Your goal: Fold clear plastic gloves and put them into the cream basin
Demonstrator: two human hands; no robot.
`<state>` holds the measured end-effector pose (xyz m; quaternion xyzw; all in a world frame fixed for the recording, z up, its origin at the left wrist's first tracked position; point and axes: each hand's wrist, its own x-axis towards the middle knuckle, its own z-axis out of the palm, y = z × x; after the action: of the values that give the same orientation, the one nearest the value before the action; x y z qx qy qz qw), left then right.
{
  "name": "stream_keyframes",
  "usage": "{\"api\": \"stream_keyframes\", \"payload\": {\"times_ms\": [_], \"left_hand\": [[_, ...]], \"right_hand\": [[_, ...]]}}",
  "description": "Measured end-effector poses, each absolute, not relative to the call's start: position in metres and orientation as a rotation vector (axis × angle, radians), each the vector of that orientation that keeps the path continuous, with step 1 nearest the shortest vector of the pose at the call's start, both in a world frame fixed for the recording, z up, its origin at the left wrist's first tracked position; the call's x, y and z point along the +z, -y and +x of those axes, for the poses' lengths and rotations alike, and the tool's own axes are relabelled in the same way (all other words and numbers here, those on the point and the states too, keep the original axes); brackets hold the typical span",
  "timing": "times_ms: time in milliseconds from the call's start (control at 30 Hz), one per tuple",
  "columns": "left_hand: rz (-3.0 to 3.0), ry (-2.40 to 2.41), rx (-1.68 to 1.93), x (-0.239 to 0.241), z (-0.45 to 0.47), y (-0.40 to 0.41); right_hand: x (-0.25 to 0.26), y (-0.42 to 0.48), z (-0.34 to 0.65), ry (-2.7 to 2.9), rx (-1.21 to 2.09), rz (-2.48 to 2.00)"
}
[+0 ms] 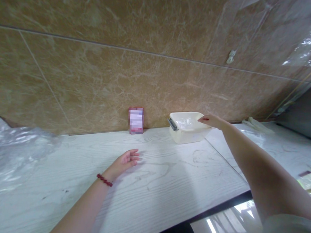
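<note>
A cream plastic storage box (pixel 187 137), with no lid on it and a grey clasp (pixel 172 124) at its left end, sits on the white wood-grain tabletop (pixel 152 186) close to the wall. At the box's right end, my right hand (pixel 210 120) is closed on the rim, its thumb side over the inside edge; the other fingers are largely hidden. My left hand (pixel 127 159) holds nothing, its fingers apart and pointing right, just over the tabletop. A red beaded bracelet (pixel 104 180) circles that wrist. The box's visible inside shows no contents.
Against the brown marbled wall (pixel 107 82) leans a small red-edged card (pixel 136 121), its face blurred. Clear plastic sheeting (pixel 20 154) lies at the left. A pale crumpled strip (pixel 258 125) rests at the back right. The table's dark front edge (pixel 221 207) borders a shiny floor.
</note>
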<state>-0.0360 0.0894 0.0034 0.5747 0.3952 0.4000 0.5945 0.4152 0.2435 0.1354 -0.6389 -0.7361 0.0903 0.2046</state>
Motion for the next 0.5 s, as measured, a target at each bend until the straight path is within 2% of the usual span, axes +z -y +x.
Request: {"api": "stream_keyframes", "payload": {"times_ms": [233, 500], "left_hand": [[1.328, -0.916, 0.933, 0.005, -0.036, -0.089], [1.309, -0.918, 0.943, 0.003, -0.034, -0.089]], "right_hand": [[0.132, -0.225, 0.422, 1.810, 0.232, -1.731], [0.131, -0.216, 0.395, 2.067, -0.004, -1.959]]}}
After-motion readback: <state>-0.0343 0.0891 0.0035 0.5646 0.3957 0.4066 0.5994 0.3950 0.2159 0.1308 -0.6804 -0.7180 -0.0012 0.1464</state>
